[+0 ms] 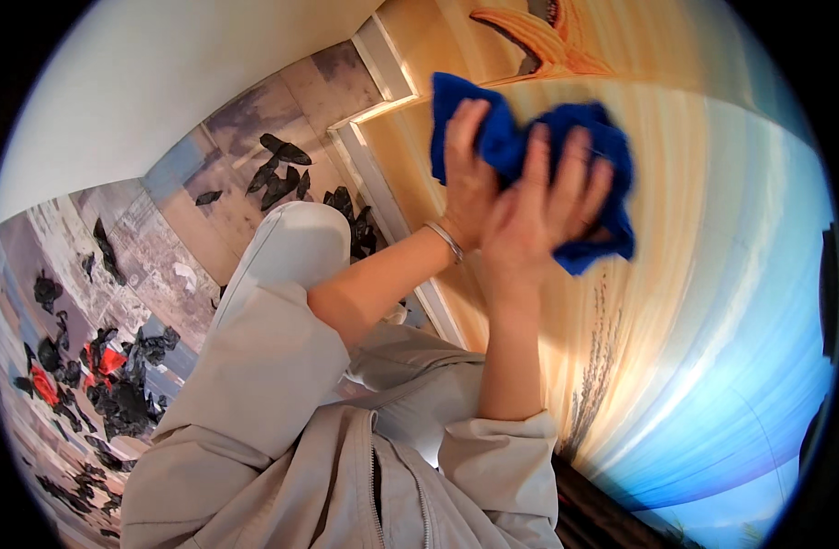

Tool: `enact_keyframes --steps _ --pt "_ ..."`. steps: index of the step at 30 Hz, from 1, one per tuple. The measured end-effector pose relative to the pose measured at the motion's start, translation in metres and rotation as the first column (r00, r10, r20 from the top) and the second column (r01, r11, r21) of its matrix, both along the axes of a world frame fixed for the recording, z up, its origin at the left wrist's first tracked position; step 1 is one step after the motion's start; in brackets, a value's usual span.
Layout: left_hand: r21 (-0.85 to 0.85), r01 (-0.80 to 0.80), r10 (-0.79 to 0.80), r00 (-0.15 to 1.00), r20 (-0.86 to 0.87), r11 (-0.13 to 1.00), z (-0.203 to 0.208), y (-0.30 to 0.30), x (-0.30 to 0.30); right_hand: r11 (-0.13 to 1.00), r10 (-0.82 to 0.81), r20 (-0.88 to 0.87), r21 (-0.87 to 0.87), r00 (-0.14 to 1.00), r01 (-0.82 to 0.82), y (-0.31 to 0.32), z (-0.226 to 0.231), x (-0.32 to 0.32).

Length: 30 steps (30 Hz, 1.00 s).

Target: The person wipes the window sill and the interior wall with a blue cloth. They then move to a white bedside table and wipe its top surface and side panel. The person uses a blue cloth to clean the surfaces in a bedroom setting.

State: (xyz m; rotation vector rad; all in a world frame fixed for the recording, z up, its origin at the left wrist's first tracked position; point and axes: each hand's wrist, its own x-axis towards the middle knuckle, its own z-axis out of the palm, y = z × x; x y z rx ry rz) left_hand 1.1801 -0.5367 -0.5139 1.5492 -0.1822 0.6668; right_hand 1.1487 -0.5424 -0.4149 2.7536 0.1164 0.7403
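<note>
A bunched blue cloth [595, 146] lies under both of my hands, against a surface printed with a beach scene [657, 183]. My left hand [470, 178], with a bracelet at its wrist, grips the cloth's left part. Over the middle and right part my right hand [543, 206] bears down, fingers somewhat spread and curled into the folds. The hands lie side by side and overlap near the thumbs. Motion blurs the right fingers a little. Above the cloth an orange starfish [548, 41] shows in the print.
Scattered black scraps [278, 169] lie on the patterned floor [200, 165] to the left, with a denser heap [127, 403] and red pieces [104, 361] lower down. A pale ledge [383, 183] borders the printed surface. A white wall [163, 82] rises at the upper left.
</note>
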Motion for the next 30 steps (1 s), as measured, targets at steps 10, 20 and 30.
enact_keyframes --steps 10,20,30 --pt "-0.094 0.395 -0.393 0.919 0.041 0.914 0.071 0.026 0.001 0.989 -0.036 0.297 -0.129 0.954 0.078 -0.012 0.051 -0.017" --pt "-0.538 -0.023 -0.156 0.946 -0.285 0.843 -0.020 0.009 0.029 0.992 0.103 -0.202 0.090 0.974 -0.086 0.008 -0.046 0.009" --pt "-0.253 0.172 -0.194 0.979 -0.066 0.952 0.023 0.036 0.037 0.983 0.136 0.009 0.124 0.991 -0.136 0.015 0.005 0.016"
